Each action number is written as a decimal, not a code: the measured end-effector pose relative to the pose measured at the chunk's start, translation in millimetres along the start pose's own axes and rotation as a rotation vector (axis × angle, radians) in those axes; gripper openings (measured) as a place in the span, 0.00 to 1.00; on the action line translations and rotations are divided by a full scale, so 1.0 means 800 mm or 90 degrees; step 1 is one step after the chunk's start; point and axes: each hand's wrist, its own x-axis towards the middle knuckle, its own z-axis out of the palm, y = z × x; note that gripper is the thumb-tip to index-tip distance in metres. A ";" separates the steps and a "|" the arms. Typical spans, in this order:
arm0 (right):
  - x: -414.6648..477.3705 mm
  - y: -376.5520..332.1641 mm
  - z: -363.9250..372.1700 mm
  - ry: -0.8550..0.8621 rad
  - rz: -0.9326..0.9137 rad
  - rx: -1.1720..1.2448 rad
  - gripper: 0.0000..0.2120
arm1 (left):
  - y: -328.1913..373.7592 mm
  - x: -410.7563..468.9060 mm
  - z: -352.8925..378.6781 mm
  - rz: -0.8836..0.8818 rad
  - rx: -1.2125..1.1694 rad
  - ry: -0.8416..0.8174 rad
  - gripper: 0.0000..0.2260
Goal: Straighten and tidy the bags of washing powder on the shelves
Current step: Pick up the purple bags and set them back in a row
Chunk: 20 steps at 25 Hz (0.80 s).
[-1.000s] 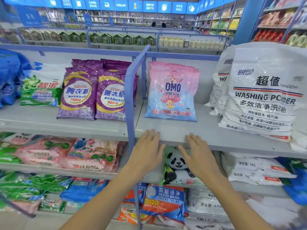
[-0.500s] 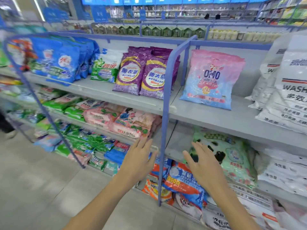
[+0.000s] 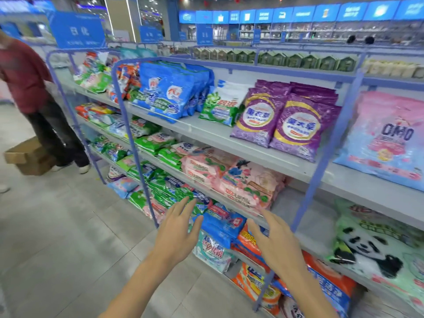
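Shop aisle, grey tiled floor, grey shelves on blue-purple frame posts, blue signs overhead, writing there too blurred to read. Landmark: two purple bags upright on the top shelf, white oval label with Chinese characters, gold ring. Right of them, past a post, pink-and-blue bag reading "OMO". Left of them, green-and-white bag, then a row of blue bags leaning back. One shelf below, pink floral bags lying flat; further left on that level, green packs. Lower right, panda-print bag. Left hand and right hand both empty, fingers spread, hovering in front of blue and orange bags below the pink ones, touching nothing. Far left, a person in a red top beside a cardboard box.
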 end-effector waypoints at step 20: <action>0.208 -0.304 0.296 -0.086 -0.035 0.094 0.28 | -0.369 0.171 -0.151 -0.066 -0.052 0.056 0.25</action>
